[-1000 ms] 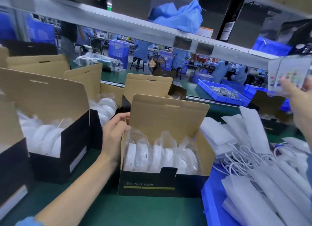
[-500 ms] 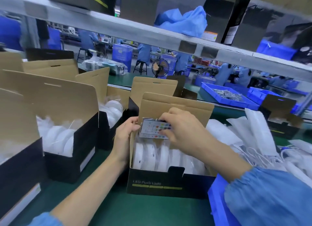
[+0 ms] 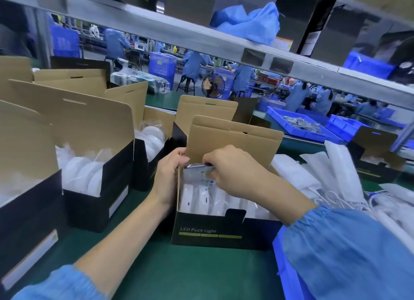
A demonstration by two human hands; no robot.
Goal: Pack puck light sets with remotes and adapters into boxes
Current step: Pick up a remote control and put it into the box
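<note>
I'm seeing the remote, in its clear wrapper, standing at the left end of the open box, above the white puck lights packed in a row inside. The right hand is reaching over the box and its fingers are pinching the remote's top edge. The left hand is gripping the box's left wall, thumb curled over the rim near the raised brown lid (the front panel is reading "LED Puck Light"). The box is sitting on the green table. To its left, more open boxes are standing with bagged white lights showing inside. To the right, a blue tray is holding white pouches and coiled white cables. Farther back, a blue bin with small metal parts is lying beyond the table edge.
</note>
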